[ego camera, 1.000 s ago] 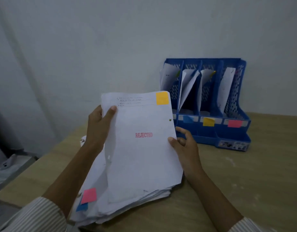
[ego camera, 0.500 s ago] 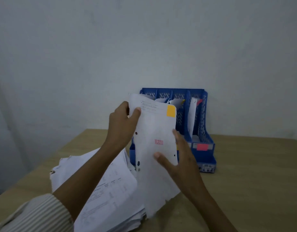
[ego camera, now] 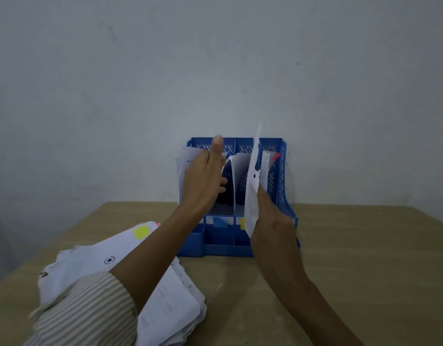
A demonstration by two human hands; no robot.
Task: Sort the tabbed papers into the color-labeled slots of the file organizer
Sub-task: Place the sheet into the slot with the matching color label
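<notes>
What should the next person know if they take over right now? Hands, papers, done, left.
Right hand grips one sheet edge-on at the organizer, by the yellow label; its tab is not visible.
Left hand is at the papers in the left slots, thumb up; grip unclear.
Done: some sheets stand in the slots, one with a red tab at far right.
Left: seat the held sheet, then sort the stack on the table, yellow tab on top.

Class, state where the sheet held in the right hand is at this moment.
The sheet stands upright, edge-on, in the right hand, in front of the file organizer, over its yellow-labelled slot.
</notes>
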